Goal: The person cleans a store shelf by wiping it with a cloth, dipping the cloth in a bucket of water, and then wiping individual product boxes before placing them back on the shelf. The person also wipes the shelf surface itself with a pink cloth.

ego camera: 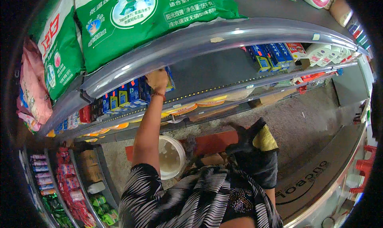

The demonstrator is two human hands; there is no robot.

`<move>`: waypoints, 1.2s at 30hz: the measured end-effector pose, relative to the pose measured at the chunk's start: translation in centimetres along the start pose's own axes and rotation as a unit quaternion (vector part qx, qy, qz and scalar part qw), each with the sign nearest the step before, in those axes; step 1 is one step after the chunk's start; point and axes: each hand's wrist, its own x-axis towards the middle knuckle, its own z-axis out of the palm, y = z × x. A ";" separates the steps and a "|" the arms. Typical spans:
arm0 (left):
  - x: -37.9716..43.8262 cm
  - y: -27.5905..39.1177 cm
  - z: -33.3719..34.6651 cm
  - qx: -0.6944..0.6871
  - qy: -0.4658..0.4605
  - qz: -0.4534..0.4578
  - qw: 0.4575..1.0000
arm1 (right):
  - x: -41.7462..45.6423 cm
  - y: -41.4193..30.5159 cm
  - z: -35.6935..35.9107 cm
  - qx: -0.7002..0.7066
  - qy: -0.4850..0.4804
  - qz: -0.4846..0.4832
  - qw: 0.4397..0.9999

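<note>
My left hand (157, 80) reaches under the upper shelf's clear front strip with its fingers bent. It appears to grip a blue and yellow carton (170, 79), which shows at its right side; the fingertips are hidden. A row of upright blue cartons (134, 90), some bearing red stickers, stands directly left of the hand. Low on the right, my right hand (247, 138) wears a dark glove with some fingers spread. Yellow material (265, 139) lies against this glove; whether it is a held cloth or part of the glove is unclear.
Green detergent bags (158, 27) lie on the upper shelf (269, 6). More blue cartons (276, 56) stand further right on the lower shelf (206, 74). A white bucket of cloudy liquid (170, 157) and a large cardboard box (320, 168) are on the floor. Stocked shelves (70, 180) stand lower left.
</note>
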 end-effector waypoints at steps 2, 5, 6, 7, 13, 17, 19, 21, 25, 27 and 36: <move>-1.7 0.9 -0.4 0.082 0.015 0.070 0.994 | 0.0 -0.3 0.3 0.002 0.000 -0.001 1.000; -3.2 0.7 0.2 0.191 -0.011 0.141 0.971 | -0.2 -0.3 0.1 -0.002 0.006 0.003 1.000; -3.2 0.5 0.5 0.192 -0.011 0.145 0.971 | -0.2 0.0 -0.1 -0.005 0.010 0.005 1.000; -3.1 0.2 0.8 0.195 -0.012 0.150 0.969 | -0.2 0.1 -0.2 -0.005 0.012 0.005 1.000; -3.7 0.9 0.4 0.250 0.081 0.195 0.945 | 1.8 2.6 -1.7 0.009 0.017 -0.003 1.000; -7.5 10.7 3.3 0.003 -0.043 0.245 0.968 | 2.2 4.8 -4.1 0.006 0.019 0.008 1.000; -9.8 17.3 6.9 -0.219 -0.181 0.183 0.941 | 2.2 6.2 -5.3 0.003 0.022 0.017 1.000; -10.9 23.0 10.6 -0.280 -0.274 0.086 0.916 | 2.3 7.6 -6.6 0.006 0.022 0.022 1.000; -11.1 28.4 18.8 -0.160 -0.231 -0.080 0.956 | 2.7 9.4 -8.2 0.014 0.014 0.017 1.000; -10.8 28.3 22.0 -0.165 -0.180 -0.099 0.965 | 3.0 10.2 -9.0 0.017 0.014 0.017 1.000; -6.5 23.6 24.6 -0.223 -0.273 -0.146 0.925 | 3.4 10.4 -9.7 0.028 0.002 0.002 1.000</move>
